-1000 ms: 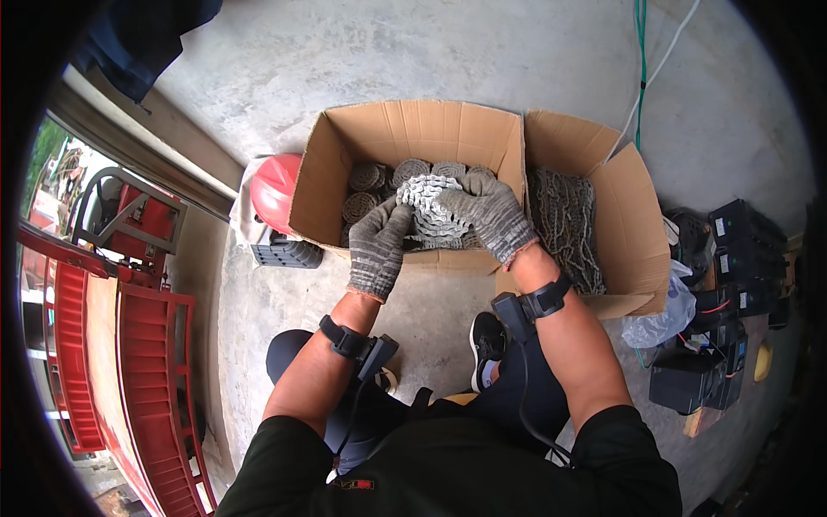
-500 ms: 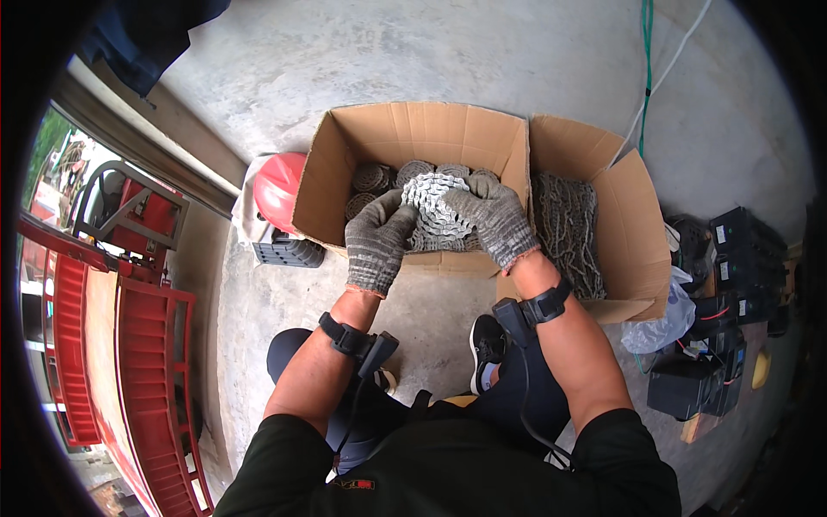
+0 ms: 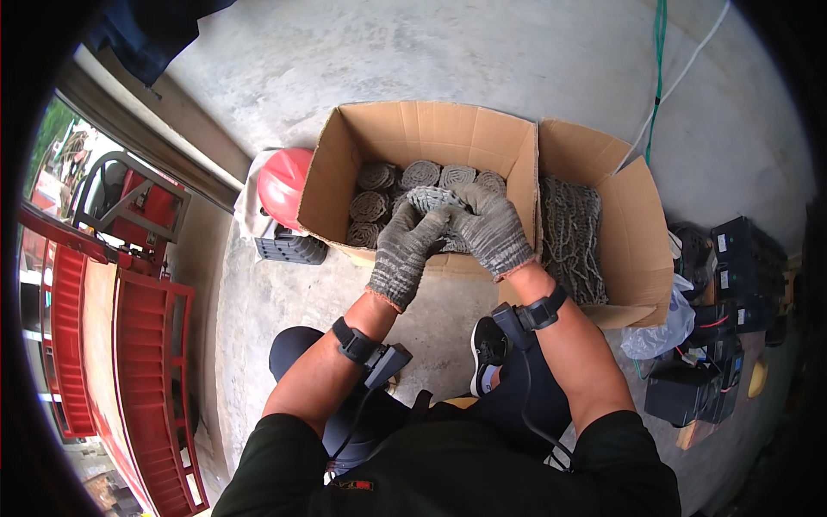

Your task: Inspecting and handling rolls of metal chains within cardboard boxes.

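Both of my hands wear grey knitted work gloves and meet over the left cardboard box (image 3: pixel 435 129). My left hand (image 3: pixel 405 250) is closed on the near left side of a coiled metal chain (image 3: pixel 431 197). My right hand (image 3: pixel 489 231) is closed on the same coil's right side, its fingertips close to the left thumb; much of the coil is hidden by the gloves. Several grey chain rolls (image 3: pixel 377 177) stand in the box around the held coil. Directly to the right, a second box (image 3: pixel 633 241) holds a heap of loose chains (image 3: pixel 568 237).
A red hard hat (image 3: pixel 284 185) lies beside the box on cloth and a black plastic item. Black battery-like units (image 3: pixel 676 388) and a plastic bag (image 3: pixel 655 332) are at right. A red metal cart (image 3: pixel 151 379) stands left. Green and white cables (image 3: pixel 659 69) cross the back.
My hands have drawn closer together, my left moving right, and the coil they hold has turned from a flat silvery face to a darker, more tilted, largely covered shape.
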Action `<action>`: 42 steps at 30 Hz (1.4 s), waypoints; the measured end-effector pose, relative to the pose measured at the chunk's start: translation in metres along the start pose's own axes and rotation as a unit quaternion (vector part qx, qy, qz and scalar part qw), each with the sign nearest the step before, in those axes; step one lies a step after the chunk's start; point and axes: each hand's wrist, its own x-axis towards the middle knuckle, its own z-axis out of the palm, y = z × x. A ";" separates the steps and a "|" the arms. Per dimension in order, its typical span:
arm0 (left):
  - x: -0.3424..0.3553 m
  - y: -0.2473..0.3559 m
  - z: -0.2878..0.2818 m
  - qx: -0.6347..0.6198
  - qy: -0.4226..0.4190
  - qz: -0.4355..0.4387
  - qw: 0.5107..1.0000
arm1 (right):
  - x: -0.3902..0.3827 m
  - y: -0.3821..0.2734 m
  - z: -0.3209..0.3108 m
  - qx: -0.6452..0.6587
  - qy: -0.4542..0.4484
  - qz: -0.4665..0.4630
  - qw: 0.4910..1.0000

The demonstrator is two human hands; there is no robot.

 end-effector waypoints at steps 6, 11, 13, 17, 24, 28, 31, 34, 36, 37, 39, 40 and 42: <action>0.003 -0.004 -0.002 -0.050 0.015 -0.005 0.999 | -0.002 -0.004 0.013 -0.043 -0.043 -0.081 0.995; 0.002 -0.006 0.004 -0.065 -0.008 -0.005 0.998 | -0.004 -0.021 0.005 -0.063 -0.068 -0.038 0.995; -0.001 -0.003 0.004 -0.066 -0.009 0.003 0.998 | -0.004 -0.013 0.006 -0.058 -0.063 -0.039 0.996; -0.007 0.010 0.004 -0.050 -0.011 -0.024 0.998 | -0.005 -0.013 0.011 -0.062 -0.053 -0.069 0.994; 0.004 0.012 -0.006 -0.038 -0.010 0.044 0.998 | -0.006 -0.030 0.004 0.014 -0.114 -0.022 0.993; 0.009 0.041 -0.017 -0.054 0.013 0.057 0.997 | -0.005 -0.023 -0.013 0.184 -0.111 0.079 0.973; 0.027 0.070 -0.054 -0.017 -0.017 0.093 0.995 | -0.004 -0.034 -0.031 0.199 -0.082 0.068 0.974; 0.047 0.100 -0.062 0.064 -0.034 0.091 0.993 | -0.006 -0.036 -0.049 0.208 -0.048 0.068 0.975; 0.066 0.106 -0.078 0.129 -0.038 0.100 0.986 | -0.004 -0.042 -0.056 0.214 -0.045 0.099 0.971; 0.075 0.108 -0.084 0.319 -0.040 0.090 0.943 | -0.004 -0.041 -0.058 0.217 -0.041 0.103 0.970; 0.095 0.095 -0.099 0.531 -0.026 0.109 0.840 | -0.002 -0.043 -0.061 0.242 -0.046 0.117 0.962; 0.105 0.084 -0.107 0.532 -0.031 0.106 0.840 | -0.001 -0.048 -0.064 0.243 -0.042 0.121 0.961; 0.116 0.071 -0.103 0.662 -0.104 0.070 0.739 | 0.002 -0.052 -0.065 0.308 -0.042 0.157 0.938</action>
